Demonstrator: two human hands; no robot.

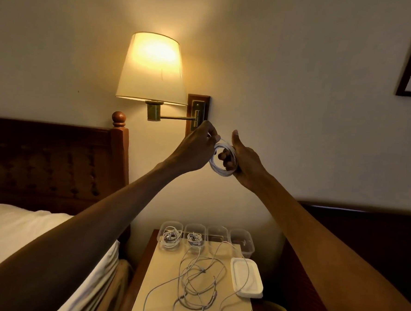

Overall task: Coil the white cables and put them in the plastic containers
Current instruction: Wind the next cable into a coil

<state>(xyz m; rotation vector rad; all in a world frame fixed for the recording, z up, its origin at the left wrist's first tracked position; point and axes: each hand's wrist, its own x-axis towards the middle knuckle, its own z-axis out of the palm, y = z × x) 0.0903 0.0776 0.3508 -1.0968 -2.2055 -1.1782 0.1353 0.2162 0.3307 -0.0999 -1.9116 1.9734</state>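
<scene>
We hold the coil (216,168) raised on our right grip (244,157), fingers (223,155) curled through it to keep the loops; our left grip (199,146) pinches the tail (222,140) to wind it. Loose cables (199,280) lie on the bench (161,287) below.

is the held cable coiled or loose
Coiled: the cable hangs in round loops on the right hand, and the left hand pinches its free end.

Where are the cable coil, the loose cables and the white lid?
cable coil (216,168): head view, lower-left arc of the loops.
loose cables (202,271): head view, middle of the tangle.
white lid (246,277): head view, centre of top face.
</scene>
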